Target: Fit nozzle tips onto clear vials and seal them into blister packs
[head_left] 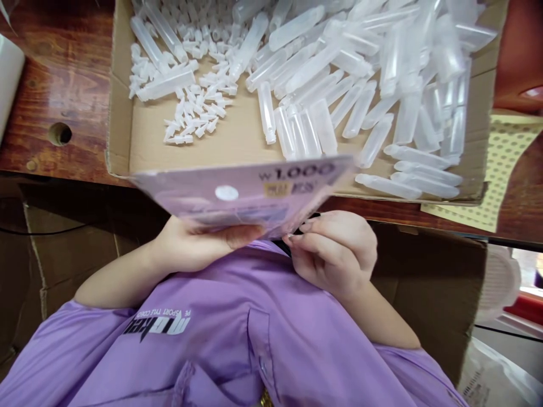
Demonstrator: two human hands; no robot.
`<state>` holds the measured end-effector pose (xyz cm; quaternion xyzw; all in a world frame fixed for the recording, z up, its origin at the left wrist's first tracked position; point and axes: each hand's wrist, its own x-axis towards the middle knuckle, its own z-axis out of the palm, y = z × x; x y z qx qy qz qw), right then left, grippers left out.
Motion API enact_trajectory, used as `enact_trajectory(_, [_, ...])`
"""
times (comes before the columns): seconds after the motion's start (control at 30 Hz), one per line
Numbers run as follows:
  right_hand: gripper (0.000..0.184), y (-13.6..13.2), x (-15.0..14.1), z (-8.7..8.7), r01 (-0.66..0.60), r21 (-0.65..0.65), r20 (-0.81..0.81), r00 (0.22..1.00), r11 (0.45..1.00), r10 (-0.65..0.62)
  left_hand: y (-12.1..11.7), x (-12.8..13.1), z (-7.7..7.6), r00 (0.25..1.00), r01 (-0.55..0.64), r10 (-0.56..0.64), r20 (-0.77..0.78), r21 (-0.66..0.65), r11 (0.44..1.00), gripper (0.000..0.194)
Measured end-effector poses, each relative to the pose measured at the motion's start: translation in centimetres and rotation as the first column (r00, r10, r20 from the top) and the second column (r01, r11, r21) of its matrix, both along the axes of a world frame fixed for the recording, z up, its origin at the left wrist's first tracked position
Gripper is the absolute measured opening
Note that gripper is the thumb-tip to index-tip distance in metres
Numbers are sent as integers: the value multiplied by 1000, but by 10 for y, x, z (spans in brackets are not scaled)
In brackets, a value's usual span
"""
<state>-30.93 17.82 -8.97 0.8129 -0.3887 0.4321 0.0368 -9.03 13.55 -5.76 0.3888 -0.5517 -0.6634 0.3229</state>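
A flat pink printed packet (241, 192), marked 1,000, is held tilted in front of my chest. My left hand (199, 243) grips its near left side, with the thumb lying along the near edge. At the packet's lower right edge, my right hand (335, 249) is closed in a pinch, its fingertips meeting the edge. Something small and dark shows by those fingertips; I cannot make out what it is. Just beyond the packet is a cardboard tray (195, 158) of translucent plastic tubes (314, 65) and small white nozzle-like tips (199, 107).
The tray rests on a brown wooden table (72, 85) with a round hole (60, 133) at left. A yellow dotted sheet (496, 169) lies partly under the tray's right side. Cardboard boxes (424, 282) stand below the table edge. A white object (9, 79) sits at far left.
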Motion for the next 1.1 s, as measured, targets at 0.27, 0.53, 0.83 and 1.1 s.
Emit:
enact_trajectory(0.27, [10,7,0,4,-13,-57,-8,1000,998,12,4,-12,8,990,-55,85,-117,235,970,16])
enact_trajectory(0.53, [10,15,-3,9,36,-26,-40,999,999,-37,2,-14,12,964,-10,32,263,-84,996,23])
enact_trajectory(0.83, [11,18,1,15,42,52,-70,997,998,-38,11,-25,1,943,-306,328,53,-243,920,8])
enact_trajectory(1.1, [9,21,3,20,-139,43,-37,989,989,140,9,-22,1,950,-305,308,53,-56,951,19])
